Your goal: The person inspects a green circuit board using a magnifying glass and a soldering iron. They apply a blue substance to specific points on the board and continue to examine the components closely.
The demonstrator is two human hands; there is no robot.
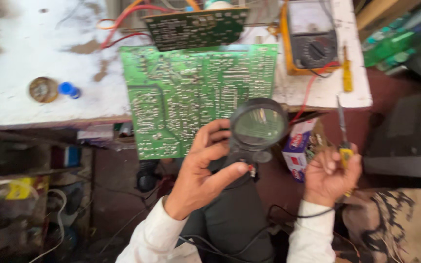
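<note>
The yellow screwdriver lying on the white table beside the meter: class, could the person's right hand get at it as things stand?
Probably not at once. The right hand already grips a yellow-handled tool, so its fingers are taken. The path up to the screwdriver looks free past the table edge; only the held tool hinders.

Daylight from the top, bright on my white bench (pixel 35 44), nearly blown out at upper left. Dim and murky under the bench, lower left lost in shadow. Whole frame motion-blurred; green circuit board (pixel 191 92) traces smeared. Soft glare on my magnifying glass (pixel 259 127) lens. Edges stretch slightly.
</note>
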